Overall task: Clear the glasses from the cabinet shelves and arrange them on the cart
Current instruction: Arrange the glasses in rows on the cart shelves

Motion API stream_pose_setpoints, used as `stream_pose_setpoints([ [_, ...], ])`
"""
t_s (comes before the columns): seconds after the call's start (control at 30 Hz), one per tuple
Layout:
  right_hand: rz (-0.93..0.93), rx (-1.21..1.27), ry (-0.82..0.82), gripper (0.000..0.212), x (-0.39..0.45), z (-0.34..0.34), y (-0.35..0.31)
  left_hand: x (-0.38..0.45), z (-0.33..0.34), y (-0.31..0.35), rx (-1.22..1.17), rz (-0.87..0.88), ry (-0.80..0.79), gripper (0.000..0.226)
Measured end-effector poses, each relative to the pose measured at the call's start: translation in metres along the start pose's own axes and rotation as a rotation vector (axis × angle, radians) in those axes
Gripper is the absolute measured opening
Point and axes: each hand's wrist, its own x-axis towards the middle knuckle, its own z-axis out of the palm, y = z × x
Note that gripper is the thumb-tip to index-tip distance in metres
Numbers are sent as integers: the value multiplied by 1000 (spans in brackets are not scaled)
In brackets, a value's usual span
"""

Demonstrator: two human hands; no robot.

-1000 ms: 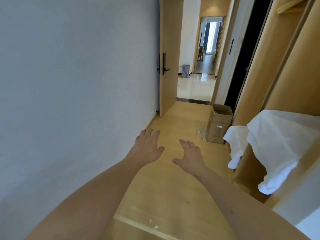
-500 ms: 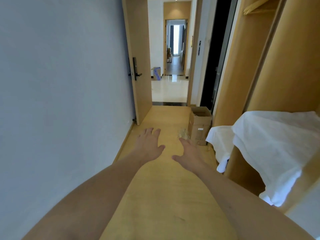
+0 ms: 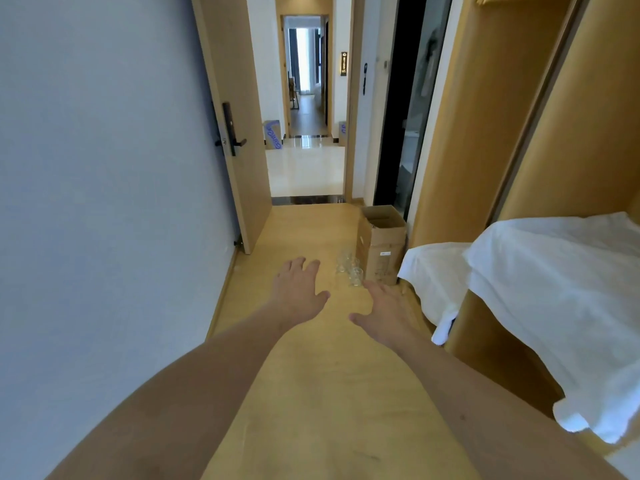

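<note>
Both hands are reaching forward empty: left hand point(image 3: 298, 292) and right hand point(image 3: 384, 313), fingers straight, slightly apart. Glasses point(image 3: 349, 270) are standing on floor just beyond right fingertips. Likely light, slippery, fragile; grip round the wall.

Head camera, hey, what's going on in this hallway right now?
A person stands in a narrow hallway with both arms stretched forward. The left hand and right hand are open, fingers spread, holding nothing. A cluster of clear glasses sits on the wooden floor beside an open cardboard box. White cloths drape over the wooden unit on the right. No cart is in view.
</note>
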Motion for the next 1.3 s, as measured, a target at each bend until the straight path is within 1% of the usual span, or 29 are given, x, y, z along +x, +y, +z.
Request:
stream_pose_setpoints([
  [0.13,37,32,-19,83,50,13,6,51,16,-11,-18,-4,-20,73],
  [0.27,37,82,-18,84,119,20,15,113,31,-15,5,0,-28,74],
  [0.5,31,101,-8,80,248,9,42,237,51,-9,-5,-22,-61,73],
  [0.67,56,83,-39,79,327,-2,60,311,61,-10,-11,-67,-81,71],
  [0.87,79,97,-88,82,399,9,68,387,81,-19,-19,-75,-128,72],
  [1.07,122,102,-102,77,478,29,66,467,101,-46,-50,-35,-144,71],
  [1.3,178,89,-97,65,595,43,41,594,113,-97,-98,16,-152,70],
])
